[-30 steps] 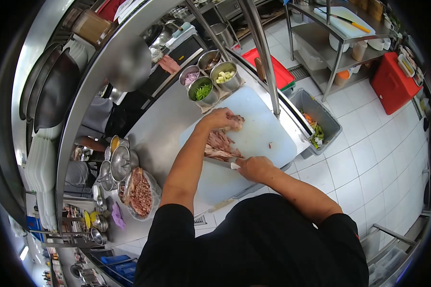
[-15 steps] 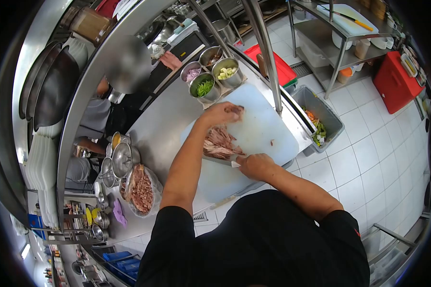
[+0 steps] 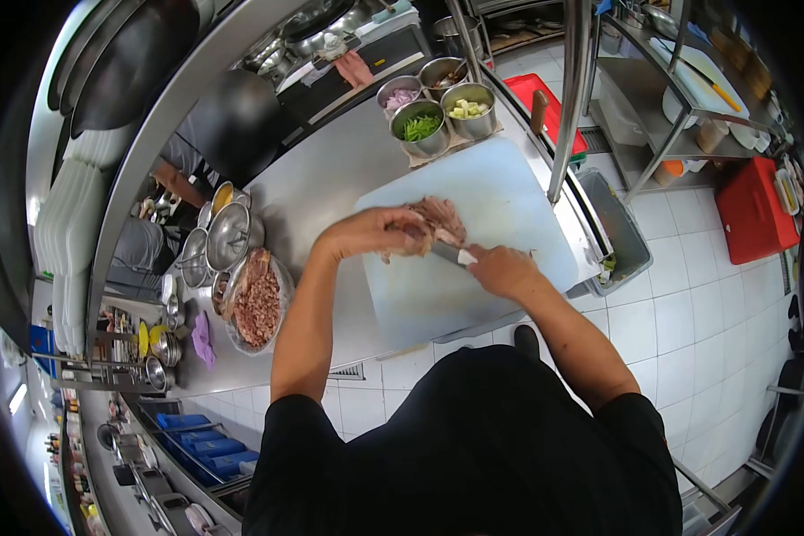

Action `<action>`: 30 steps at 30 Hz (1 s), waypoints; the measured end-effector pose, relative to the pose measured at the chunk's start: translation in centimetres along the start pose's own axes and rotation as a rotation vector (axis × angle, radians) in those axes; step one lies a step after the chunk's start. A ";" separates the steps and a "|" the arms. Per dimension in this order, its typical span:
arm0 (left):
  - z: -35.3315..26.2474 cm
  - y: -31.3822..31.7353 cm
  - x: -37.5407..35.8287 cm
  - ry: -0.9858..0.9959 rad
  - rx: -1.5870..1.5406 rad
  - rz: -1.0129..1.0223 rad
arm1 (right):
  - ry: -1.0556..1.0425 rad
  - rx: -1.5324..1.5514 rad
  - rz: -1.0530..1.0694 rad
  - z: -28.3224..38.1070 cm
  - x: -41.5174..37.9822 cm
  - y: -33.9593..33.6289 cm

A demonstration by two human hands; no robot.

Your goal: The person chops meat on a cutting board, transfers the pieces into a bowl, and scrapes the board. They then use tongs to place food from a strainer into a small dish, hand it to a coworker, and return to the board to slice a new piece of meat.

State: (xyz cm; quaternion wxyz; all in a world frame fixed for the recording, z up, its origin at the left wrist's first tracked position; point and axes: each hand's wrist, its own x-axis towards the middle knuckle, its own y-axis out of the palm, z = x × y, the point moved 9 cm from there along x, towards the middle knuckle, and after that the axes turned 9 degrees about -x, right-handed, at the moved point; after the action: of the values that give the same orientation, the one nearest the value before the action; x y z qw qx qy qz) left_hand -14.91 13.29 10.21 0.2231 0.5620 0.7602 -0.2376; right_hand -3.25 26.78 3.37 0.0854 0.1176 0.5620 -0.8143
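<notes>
A heap of sliced, pinkish-brown meat (image 3: 442, 217) lies on the white cutting board (image 3: 496, 192). My left hand (image 3: 375, 234) reaches in from the left, its fingers curled round the near side of the heap and some of the meat. In my right hand (image 3: 506, 271) is a knife (image 3: 447, 253), held by its white handle. The blade points left along the near edge of the meat, close to my left fingertips. Part of the blade is hidden by the meat and fingers.
Metal pots with green slices (image 3: 420, 128), pale chunks (image 3: 469, 107) and purple onion (image 3: 400, 91) stand beyond the board. Left are a bag-lined bowl of chopped meat (image 3: 257, 308) and a purple cloth (image 3: 203, 339). A grey bin (image 3: 625, 246) stands right. Another person's arm (image 3: 179, 185) shows across the counter.
My left hand has come down from above the board onto the meat. The spread slices are now bunched in a smaller heap, with the knife against its near side. The view has shifted.
</notes>
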 end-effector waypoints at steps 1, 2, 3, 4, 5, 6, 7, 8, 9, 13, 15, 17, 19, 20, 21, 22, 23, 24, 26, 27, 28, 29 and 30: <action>1.2 1.2 0.3 -0.042 0.065 0.036 | 0.025 -0.009 0.019 -0.6 0.2 -0.4; 2.3 2.2 0.8 -0.084 0.130 0.071 | 0.049 -0.019 0.037 -1.2 0.5 -0.8; 3.6 2.7 1.6 -0.120 0.194 0.076 | 0.067 -0.012 0.041 -1.8 0.8 -1.1; 5.2 3.1 2.5 -0.158 0.257 0.081 | 0.068 -0.025 0.025 -2.4 1.0 -1.3; 6.7 3.3 3.2 -0.195 0.320 0.086 | 0.070 -0.039 0.009 -2.9 1.2 -1.4; 7.1 3.0 3.7 -0.143 0.322 0.013 | 0.070 -0.053 -0.003 -3.3 1.3 -1.6; 7.5 2.5 4.1 -0.093 0.318 -0.061 | 0.057 -0.065 0.000 -3.5 1.4 -1.5; 8.0 1.9 4.3 -0.047 0.313 -0.136 | 0.054 -0.066 0.009 -3.7 1.4 -1.3; 7.5 0.9 4.0 -0.004 0.424 -0.247 | 0.051 -0.068 0.017 -3.7 1.4 -1.2; 6.7 0.0 0.1 0.237 0.484 -0.484 | 0.019 -0.096 -0.001 -3.4 0.9 -1.2; 7.2 -0.2 -2.6 0.348 0.443 -0.738 | -0.020 -0.126 -0.031 -2.9 0.5 -1.6; 8.0 0.8 -4.6 0.412 0.446 -0.917 | -0.052 -0.150 -0.068 -2.3 -0.3 -1.8; 8.6 3.2 -5.1 0.426 0.481 -1.035 | -0.041 -0.161 -0.104 -1.6 -1.1 -1.3; 9.0 4.2 -4.9 0.457 0.466 -1.064 | -0.040 -0.168 -0.127 -1.2 -1.2 -1.4; 9.1 5.0 -4.7 0.487 0.454 -1.093 | -0.038 -0.161 -0.123 -1.1 -1.5 -1.4; 9.3 5.4 -4.6 0.518 0.442 -1.121 | -0.035 -0.154 -0.119 -0.9 -1.9 -1.6; 9.4 4.9 -4.3 0.504 0.471 -1.170 | -0.026 -0.145 -0.115 -0.9 -2.1 -1.9; 9.2 4.1 -3.9 0.485 0.494 -1.215 | -0.027 -0.160 -0.122 -0.8 -2.3 -2.2; 8.5 2.3 -2.4 0.398 0.549 -1.194 | -0.030 -0.191 -0.140 -0.5 -2.2 -3.0; 7.9 1.3 -1.5 0.330 0.579 -1.127 | -0.024 -0.182 -0.144 -0.5 -2.1 -3.1; 7.7 0.5 -0.6 0.263 0.610 -1.060 | -0.019 -0.171 -0.151 -0.5 -1.9 -3.3; 7.6 0.3 0.5 0.292 0.611 -0.953 | -0.013 -0.160 -0.159 -0.5 -1.7 -3.6; 7.4 0.3 1.6 0.323 0.612 -0.845 | -0.015 -0.157 -0.161 -0.4 -1.7 -3.8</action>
State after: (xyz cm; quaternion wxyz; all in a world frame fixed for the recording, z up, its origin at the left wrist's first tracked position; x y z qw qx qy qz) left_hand -14.56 10.01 3.38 -0.1852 0.2762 0.8406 -0.4276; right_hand -2.64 28.53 7.12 0.0327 0.0590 0.6312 -0.7727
